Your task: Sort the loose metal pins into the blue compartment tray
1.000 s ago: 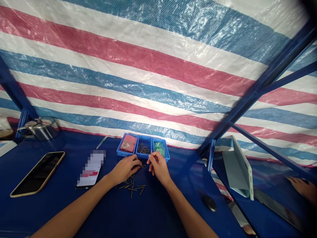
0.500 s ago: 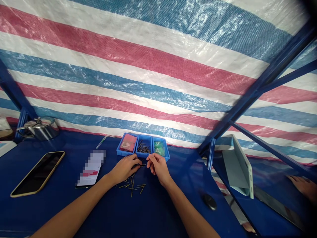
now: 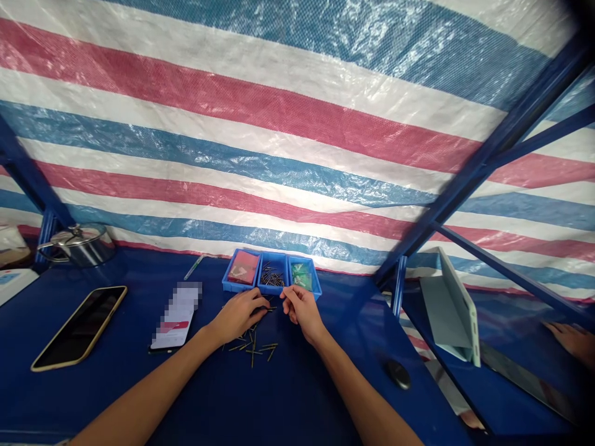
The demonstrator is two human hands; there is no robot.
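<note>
My left hand [image 3: 239, 314] rests on the blue table [image 3: 288, 396], fingers curled in a pinch over thin metal pins. My right hand [image 3: 301, 308] is beside it, fingertips pinched together close to the left hand's fingertips; what it holds is too small to name. Several loose pins [image 3: 253, 348] lie scattered on the table under and just behind the hands. Directly beyond the hands stand three small blue bins: one with red packets [image 3: 240, 272], one with dark pins [image 3: 272, 276], one with green packets [image 3: 302, 277].
A dark phone in a tan case [image 3: 79, 326] and a second phone [image 3: 177, 314] lie at the left. A lidded steel pot [image 3: 80, 244] stands at the far left. A pen [image 3: 192, 268], a black puck [image 3: 397, 374], a propped tablet [image 3: 450, 310] and another person's hand [image 3: 574, 339] are also in view.
Both hands stay together over the pins with only slight finger movement. The camera view has shifted a little, moving everything slightly right and down.
</note>
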